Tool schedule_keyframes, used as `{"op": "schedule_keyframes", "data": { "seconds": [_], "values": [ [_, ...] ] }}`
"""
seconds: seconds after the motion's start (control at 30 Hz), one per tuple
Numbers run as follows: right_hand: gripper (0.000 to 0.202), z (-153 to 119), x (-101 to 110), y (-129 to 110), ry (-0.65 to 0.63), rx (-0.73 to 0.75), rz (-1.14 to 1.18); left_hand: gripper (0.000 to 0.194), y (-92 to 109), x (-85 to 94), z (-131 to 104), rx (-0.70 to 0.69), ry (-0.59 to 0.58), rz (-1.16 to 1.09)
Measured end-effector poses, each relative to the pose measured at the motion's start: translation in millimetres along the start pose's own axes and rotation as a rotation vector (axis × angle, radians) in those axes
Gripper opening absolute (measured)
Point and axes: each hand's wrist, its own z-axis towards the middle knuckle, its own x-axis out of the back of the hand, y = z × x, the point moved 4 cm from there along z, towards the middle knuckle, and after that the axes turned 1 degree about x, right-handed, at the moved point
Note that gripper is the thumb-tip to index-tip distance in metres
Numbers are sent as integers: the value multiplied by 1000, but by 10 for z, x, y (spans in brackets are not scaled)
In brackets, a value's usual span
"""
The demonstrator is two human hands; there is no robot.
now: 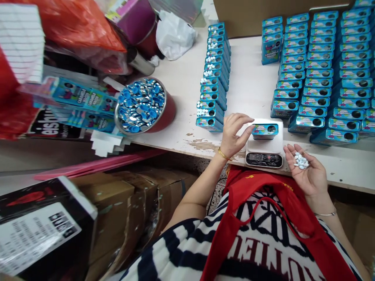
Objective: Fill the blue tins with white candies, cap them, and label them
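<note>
The left hand [236, 134] reaches over the near edge of the white, worn tabletop [244, 78], its thumb and fingers parted in a wide curve, with the tips right beside the left end of a blue, rectangular printed tin [265, 132]; whether they touch it cannot be told. This tin stands upright on the white weighing platform of a compact digital scale [265, 147], whose black panel with a small display faces the wearer. Right of the scale, the right hand [312, 177] is turned palm up, fingers loosely spread and slightly cupped, holding a small heap of white, rounded pellets [301, 160]. Beyond the left hand, a single column of matching blue tins [215, 88] runs away from the wearer, several with white pellets showing at their tops. Farther right, closely packed columns of more blue tins [319, 84] show dark round openings on top. At the tabletop's left side sits a round red bowl [170, 111], filled with small, round blue-and-silver caps [142, 103].
</note>
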Motion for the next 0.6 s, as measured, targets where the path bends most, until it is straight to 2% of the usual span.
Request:
{"op": "schedule_keyframes", "data": {
  "seconds": [0.23, 0.4, 0.6],
  "values": [
    [31, -14, -39, 9, 25, -10, 0, 21, 5, -4, 0, -40, 15, -38],
    [32, -20, -42, 24, 13, -10, 1, 21, -1, -30, -7, -16, -19, -28],
    [34, -13, -50, 48, -28, -16, -12, 21, 26, -57, 14, -49, -69, -27]
  ]
}}
